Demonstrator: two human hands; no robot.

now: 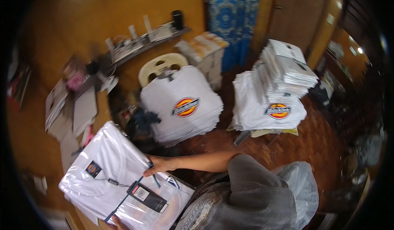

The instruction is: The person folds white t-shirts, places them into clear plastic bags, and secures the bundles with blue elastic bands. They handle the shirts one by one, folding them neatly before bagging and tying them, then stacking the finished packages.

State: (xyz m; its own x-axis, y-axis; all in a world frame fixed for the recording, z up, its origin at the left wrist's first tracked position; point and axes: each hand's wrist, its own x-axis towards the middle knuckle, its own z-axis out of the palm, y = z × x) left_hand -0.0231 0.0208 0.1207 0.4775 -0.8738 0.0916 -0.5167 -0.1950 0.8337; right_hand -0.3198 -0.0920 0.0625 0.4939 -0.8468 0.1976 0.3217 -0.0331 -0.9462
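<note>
A bundle of folded white T-shirts (102,152) in clear, shiny plastic lies tilted at the lower left. A narrow dark blue strip (123,201) crosses its top between my hands. My right hand (160,165) grips the bundle's far right edge at one end of the strip, thumb on top. At the lower edge, my left hand (117,222) is closed at the strip's other end; only some fingers show. A black hang tag (151,198) with a white label lies under the plastic, and a small neck label (93,169) shows at the collar.
A pile of white printed T-shirts (184,88) covers a cream plastic chair (146,68). To its right stands another shirt pile (254,107) with bagged shirts (283,66) on top. A wall shelf (147,47) holds devices. Clear plastic (301,189) lies beside my right side.
</note>
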